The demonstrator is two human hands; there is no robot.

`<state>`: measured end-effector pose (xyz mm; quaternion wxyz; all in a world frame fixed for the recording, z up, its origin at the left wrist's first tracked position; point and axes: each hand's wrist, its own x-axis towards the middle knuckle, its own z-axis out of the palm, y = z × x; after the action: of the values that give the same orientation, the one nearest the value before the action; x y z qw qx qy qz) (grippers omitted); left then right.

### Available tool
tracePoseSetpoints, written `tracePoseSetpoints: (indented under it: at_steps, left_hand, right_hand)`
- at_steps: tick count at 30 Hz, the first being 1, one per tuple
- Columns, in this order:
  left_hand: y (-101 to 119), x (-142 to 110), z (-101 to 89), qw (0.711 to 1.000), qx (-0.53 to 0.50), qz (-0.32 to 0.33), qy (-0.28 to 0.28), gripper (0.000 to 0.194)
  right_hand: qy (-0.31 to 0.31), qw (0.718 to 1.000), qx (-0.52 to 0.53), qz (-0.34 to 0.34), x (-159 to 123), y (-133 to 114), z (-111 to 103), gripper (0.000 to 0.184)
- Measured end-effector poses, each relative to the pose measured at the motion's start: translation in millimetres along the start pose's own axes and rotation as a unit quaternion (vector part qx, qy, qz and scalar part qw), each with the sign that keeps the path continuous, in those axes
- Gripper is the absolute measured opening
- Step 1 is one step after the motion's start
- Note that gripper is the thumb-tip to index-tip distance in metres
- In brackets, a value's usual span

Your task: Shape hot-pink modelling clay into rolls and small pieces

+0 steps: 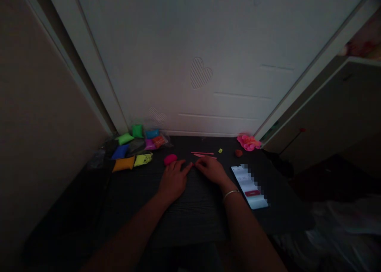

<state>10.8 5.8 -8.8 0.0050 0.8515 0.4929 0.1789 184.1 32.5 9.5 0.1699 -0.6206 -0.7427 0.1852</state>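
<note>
My left hand [173, 181] rests on the dark table with its fingers spread apart. Its fingertips lie beside a round lump of pink modelling clay [170, 159], and one finger points toward my right hand. My right hand [212, 170] is closed in a pinch, with a bracelet on its wrist. At its fingertips shows a tiny reddish-pink bit of clay [193, 164], partly hidden and dim. Just beyond the right hand lie two slim pink modelling tools [202, 153], one thin and one blade-shaped.
Soft packets of coloured clay, among them an orange packet [123, 163] and a blue packet [120, 151], lie at the left. A yellow bit [220, 150], a brownish-red ball [238, 153] and a pink flower-like thing [249, 142] sit at the back right. A lit phone [250, 188] lies at the right.
</note>
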Motion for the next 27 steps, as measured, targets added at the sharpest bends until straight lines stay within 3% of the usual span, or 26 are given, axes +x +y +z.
tracePoseSetpoints:
  at_steps: [16,27]
  left_hand:
    - [-0.4,1.8,-0.2,1.0,-0.018,-0.019,-0.008,0.044]
    - [1.8,0.4,-1.9,1.0,-0.007,-0.008,-0.006,0.041]
  right_hand:
    - [0.028,0.999,-0.012,-0.023,0.6,-3.9,9.8,0.021]
    - [-0.009,0.999,-0.001,0.032,1.0,-7.2,10.0,0.022]
